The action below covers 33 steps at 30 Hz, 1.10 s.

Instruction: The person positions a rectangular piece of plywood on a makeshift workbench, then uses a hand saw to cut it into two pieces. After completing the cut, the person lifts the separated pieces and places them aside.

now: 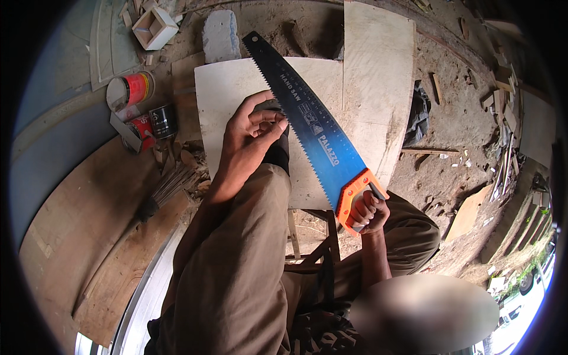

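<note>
Right hand (370,214) is closed firmly around the orange handle (350,194) of the saw (318,130), fingers wrapped through its opening. The saw slants up and to the left across the view, tip away from the person, teeth facing left. It seems to hang above the pale left board (231,89) and right board (378,59), with no part of it visibly biting into wood.

Left hand (251,130) is loosely curled, thumb and fingers drawn close together right by the teeth; I cannot tell whether they touch the blade or pinch anything. Just behind it, the left trouser leg (236,236) ends in dark footwear (278,152) over the left board.

As for progress, the saw is in hand, but cutting does not look under way at this moment. A faint line (374,122) crosses the right board; whether it is a mark or a joint is unclear. No open cut shows in the visible wood, though the blade hides a strip of it. My judgement is that setting the teeth on the wood and sawing through are left to do. Offcuts (509,118) lie on the ground to the right.
</note>
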Each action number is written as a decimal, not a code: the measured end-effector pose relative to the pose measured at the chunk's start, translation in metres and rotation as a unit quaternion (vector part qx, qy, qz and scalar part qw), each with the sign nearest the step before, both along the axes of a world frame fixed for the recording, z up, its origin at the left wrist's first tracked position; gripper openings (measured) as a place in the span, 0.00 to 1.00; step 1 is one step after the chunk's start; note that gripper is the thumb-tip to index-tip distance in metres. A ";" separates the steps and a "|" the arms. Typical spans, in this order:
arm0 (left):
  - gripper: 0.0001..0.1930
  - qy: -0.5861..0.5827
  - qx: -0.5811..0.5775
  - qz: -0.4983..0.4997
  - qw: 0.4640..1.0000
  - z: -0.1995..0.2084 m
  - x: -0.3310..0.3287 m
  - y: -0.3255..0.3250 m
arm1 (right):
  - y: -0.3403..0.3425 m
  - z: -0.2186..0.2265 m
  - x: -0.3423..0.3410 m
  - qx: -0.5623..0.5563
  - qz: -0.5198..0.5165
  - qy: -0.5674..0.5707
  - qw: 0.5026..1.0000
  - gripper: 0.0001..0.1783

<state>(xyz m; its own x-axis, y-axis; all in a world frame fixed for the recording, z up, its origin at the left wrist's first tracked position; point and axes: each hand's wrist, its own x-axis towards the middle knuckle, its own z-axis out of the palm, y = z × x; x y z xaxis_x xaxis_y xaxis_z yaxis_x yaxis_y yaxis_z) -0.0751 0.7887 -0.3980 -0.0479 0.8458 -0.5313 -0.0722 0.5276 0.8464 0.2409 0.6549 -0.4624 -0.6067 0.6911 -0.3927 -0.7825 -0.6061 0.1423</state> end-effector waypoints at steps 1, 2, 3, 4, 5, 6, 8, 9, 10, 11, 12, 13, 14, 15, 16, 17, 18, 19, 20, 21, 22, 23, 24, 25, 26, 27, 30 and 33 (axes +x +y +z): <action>0.27 0.001 0.000 0.000 1.000 -0.001 -0.001 0.000 | 0.000 0.000 0.000 0.001 0.001 -0.001 1.000 0.17; 0.27 0.003 0.001 0.000 1.000 -0.001 -0.001 -0.001 | 0.001 0.001 -0.001 0.003 0.002 -0.002 1.000 0.17; 0.27 0.001 -0.002 0.004 1.000 -0.001 -0.001 -0.001 | 0.001 0.001 -0.001 0.003 0.001 -0.001 1.000 0.17; 0.26 -0.001 -0.004 0.008 1.000 -0.001 -0.001 -0.001 | 0.002 0.002 -0.002 0.003 0.000 -0.001 1.000 0.17; 0.25 -0.003 -0.006 0.011 1.000 -0.001 -0.001 -0.001 | 0.002 0.002 -0.002 0.003 -0.001 -0.001 1.000 0.17; 0.25 -0.001 -0.002 0.010 1.000 -0.002 -0.001 -0.001 | 0.002 0.003 -0.003 0.002 -0.002 -0.001 1.000 0.17; 0.24 0.002 0.007 0.007 1.000 -0.003 -0.002 -0.001 | 0.002 0.003 -0.003 0.000 -0.004 -0.002 1.000 0.17; 0.24 0.001 0.003 0.008 1.000 -0.003 -0.002 -0.001 | 0.002 0.003 -0.003 0.000 -0.004 0.000 1.000 0.17; 0.24 -0.001 -0.001 0.009 1.000 -0.003 -0.002 -0.001 | 0.002 0.003 -0.003 0.000 -0.005 0.003 1.000 0.17; 0.23 -0.002 -0.005 0.009 1.000 -0.003 -0.002 -0.001 | 0.002 0.002 -0.003 -0.001 -0.005 0.005 1.000 0.17; 0.23 -0.009 -0.002 0.008 1.000 -0.004 -0.003 -0.002 | 0.001 0.002 -0.003 0.000 -0.004 0.005 1.000 0.17; 0.23 -0.015 0.002 0.006 1.000 -0.005 -0.004 -0.002 | 0.001 0.001 -0.003 0.001 -0.003 0.004 1.000 0.17; 0.23 -0.021 0.006 0.005 1.000 -0.006 -0.005 -0.002 | 0.001 0.001 -0.003 0.001 -0.002 0.004 1.000 0.17; 0.23 -0.018 0.003 0.005 1.000 -0.005 -0.005 -0.002 | 0.001 0.001 -0.003 0.000 -0.002 0.003 1.000 0.17; 0.23 -0.015 0.000 0.006 1.000 -0.004 -0.004 -0.002 | 0.002 0.002 -0.003 -0.001 -0.001 0.002 1.000 0.17; 0.23 -0.013 -0.003 0.006 1.000 -0.002 -0.004 -0.001 | 0.002 0.002 -0.003 -0.002 -0.001 0.001 1.000 0.17; 0.23 -0.013 -0.008 0.006 1.000 -0.001 -0.003 -0.001 | 0.002 0.002 -0.003 -0.002 -0.002 0.004 1.000 0.17; 0.23 -0.013 -0.013 0.007 1.000 0.000 -0.003 0.000 | 0.002 0.002 -0.003 -0.002 -0.003 0.006 1.000 0.17; 0.23 -0.013 -0.018 0.008 1.000 0.001 -0.003 0.000 | 0.002 0.002 -0.003 -0.002 -0.003 0.008 1.000 0.17; 0.23 -0.010 -0.011 0.009 1.000 0.000 -0.003 -0.001 | 0.002 0.002 -0.003 -0.001 -0.001 0.008 1.000 0.17; 0.23 -0.007 -0.003 0.009 1.000 -0.002 -0.002 -0.001 | 0.002 0.001 -0.002 0.000 0.001 0.007 1.000 0.17; 0.23 -0.004 0.004 0.009 1.000 -0.003 -0.002 -0.002 | 0.002 0.000 -0.002 0.001 0.003 0.007 1.000 0.17; 0.22 -0.005 0.004 0.011 1.000 -0.004 -0.003 -0.002 | 0.002 0.000 -0.002 0.001 0.004 0.007 1.000 0.16; 0.22 -0.006 0.005 0.013 1.000 -0.005 -0.003 -0.002 | 0.001 0.000 -0.002 0.002 0.004 0.006 1.000 0.16; 0.22 -0.008 0.005 0.014 1.000 -0.006 -0.003 -0.002 | 0.001 0.000 -0.002 0.002 0.004 0.005 1.000 0.16; 0.22 -0.009 0.001 0.015 1.000 -0.007 -0.003 -0.002 | 0.000 -0.001 -0.002 0.002 0.003 0.007 1.000 0.16; 0.21 -0.012 0.001 0.012 1.000 -0.010 -0.003 -0.002 | -0.001 0.000 -0.002 0.014 0.001 -0.014 1.000 0.15; 0.21 0.037 0.029 -0.020 0.999 -0.037 -0.007 -0.005 | -0.001 0.019 -0.004 0.053 0.000 -0.110 0.993 0.15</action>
